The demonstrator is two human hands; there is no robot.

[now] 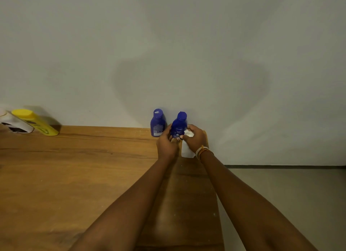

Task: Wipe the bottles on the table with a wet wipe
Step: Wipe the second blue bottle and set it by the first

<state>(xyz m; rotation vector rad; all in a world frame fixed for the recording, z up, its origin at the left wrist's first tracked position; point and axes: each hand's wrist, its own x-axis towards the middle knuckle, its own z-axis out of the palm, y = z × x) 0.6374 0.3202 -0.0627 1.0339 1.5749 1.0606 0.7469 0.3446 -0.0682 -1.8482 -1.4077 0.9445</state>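
Observation:
Two small blue bottles stand at the back of the wooden table [74,166] near the wall. The left blue bottle [157,123] stands alone and untouched. My left hand [166,144] grips the lower part of the right blue bottle [179,126], which tilts slightly. My right hand [194,139] pinches a white wet wipe [188,147] against that bottle's right side; the wipe's loose end hangs down below my hand.
At the table's far left a yellow bottle [35,121] and a white bottle [15,124] lean by the wall. The table's right edge [218,204] drops to a grey floor [290,204]. A plain wall stands right behind the bottles.

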